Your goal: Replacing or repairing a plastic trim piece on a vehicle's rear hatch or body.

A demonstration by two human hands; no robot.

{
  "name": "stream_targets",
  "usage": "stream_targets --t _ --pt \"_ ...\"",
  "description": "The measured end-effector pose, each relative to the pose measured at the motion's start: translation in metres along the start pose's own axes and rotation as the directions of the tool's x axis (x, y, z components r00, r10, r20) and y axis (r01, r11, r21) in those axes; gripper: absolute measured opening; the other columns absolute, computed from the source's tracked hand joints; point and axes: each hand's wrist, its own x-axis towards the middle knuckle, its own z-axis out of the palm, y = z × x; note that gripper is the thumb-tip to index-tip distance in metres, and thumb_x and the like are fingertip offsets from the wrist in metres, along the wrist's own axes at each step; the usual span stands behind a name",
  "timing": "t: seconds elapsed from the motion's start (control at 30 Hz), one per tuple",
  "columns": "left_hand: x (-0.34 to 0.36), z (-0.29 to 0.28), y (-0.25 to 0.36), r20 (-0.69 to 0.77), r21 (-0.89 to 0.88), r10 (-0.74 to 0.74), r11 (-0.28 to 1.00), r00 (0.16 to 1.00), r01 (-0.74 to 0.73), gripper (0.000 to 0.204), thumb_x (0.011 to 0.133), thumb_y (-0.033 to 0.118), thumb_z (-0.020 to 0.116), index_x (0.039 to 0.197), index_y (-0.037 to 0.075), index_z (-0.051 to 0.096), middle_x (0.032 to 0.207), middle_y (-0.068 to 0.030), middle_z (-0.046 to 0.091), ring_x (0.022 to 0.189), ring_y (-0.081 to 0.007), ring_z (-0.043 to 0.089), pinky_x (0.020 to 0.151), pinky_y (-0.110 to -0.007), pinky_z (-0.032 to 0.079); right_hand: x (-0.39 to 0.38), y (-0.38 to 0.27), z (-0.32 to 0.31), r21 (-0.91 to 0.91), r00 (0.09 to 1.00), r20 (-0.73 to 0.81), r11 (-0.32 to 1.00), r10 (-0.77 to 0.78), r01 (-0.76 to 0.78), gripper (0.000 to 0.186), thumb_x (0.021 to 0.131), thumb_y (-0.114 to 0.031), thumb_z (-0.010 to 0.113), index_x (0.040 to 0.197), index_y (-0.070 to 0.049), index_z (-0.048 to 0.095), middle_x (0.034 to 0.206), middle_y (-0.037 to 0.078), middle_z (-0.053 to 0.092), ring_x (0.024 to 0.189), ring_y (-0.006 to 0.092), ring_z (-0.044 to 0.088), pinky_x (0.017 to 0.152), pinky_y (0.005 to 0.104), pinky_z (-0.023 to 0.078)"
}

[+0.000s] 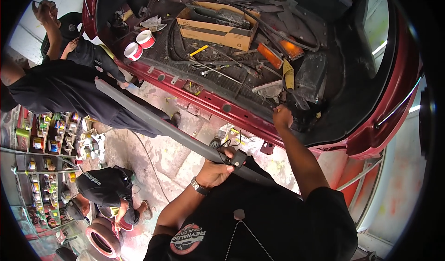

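My left hand (pixel 214 172), with a metal watch on its wrist, is closed around a long dark grey trim strip (pixel 148 117). The strip slants from the upper left down across the front of my shirt. By my fingers, a small black block-shaped part (pixel 238 158) with a thin wire sits against the strip. Farther right, my right hand (pixel 282 117) is curled closed above the red rear sill of a vehicle (pixel 226 108); whatever its fingers may hold is hidden. Close to that hand, inside the cargo area, lie a yellowish piece (pixel 288 74) and a black plastic housing (pixel 311 78).
In the cargo area are a cardboard box (pixel 211 35), orange lamps (pixel 270 56), two white-and-red tubs (pixel 133 51) and loose scraps. A person in black (pixel 69 92) stands left, beside the strip. Another (pixel 104 184) crouches near a tyre (pixel 104 238). Shelves of cans (pixel 46 138) line the left.
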Motion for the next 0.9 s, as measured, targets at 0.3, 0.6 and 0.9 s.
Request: stream_targets --t 0.3,0.6,0.9 --pt "0.007 -0.006 0.004 0.041 0.052 -0.013 0.999 0.999 0.011 0.035 0.071 -0.012 0.069 0.100 0.004 0.057 0.096 -0.0076 0.052 0.102 -0.0313 0.062 0.090 -0.041 0.051 -0.005 0.006 0.003 0.027 0.999 -0.036 1.000 -0.001 0.002 0.018 0.080 -0.030 0.070 0.089 -0.015 0.068 0.088 0.014 0.069 0.086 0.0368 0.066 0.072 0.0467 0.052" --pt "0.008 0.001 -0.002 0.029 0.021 -0.038 0.999 0.999 0.038 0.037 0.071 -0.011 0.071 0.101 0.005 0.057 0.094 -0.0085 0.054 0.101 -0.0316 0.063 0.086 -0.038 0.053 0.008 0.004 0.001 0.109 0.995 0.020 0.989 0.103 -0.104 0.016 0.075 -0.025 0.067 0.087 -0.013 0.069 0.091 0.014 0.070 0.089 0.0359 0.067 0.075 0.0470 0.054" --pt "0.001 0.000 -0.012 0.041 -0.001 -0.031 1.000 0.999 0.031 0.037 0.071 -0.010 0.073 0.099 0.006 0.056 0.096 -0.0092 0.056 0.102 -0.0317 0.062 0.086 -0.038 0.053 -0.005 0.005 0.003 0.038 0.990 -0.057 0.990 -0.132 0.134 0.019 0.080 -0.021 0.062 0.095 -0.011 0.060 0.103 0.012 0.063 0.091 0.0376 0.064 0.075 0.0482 0.052"
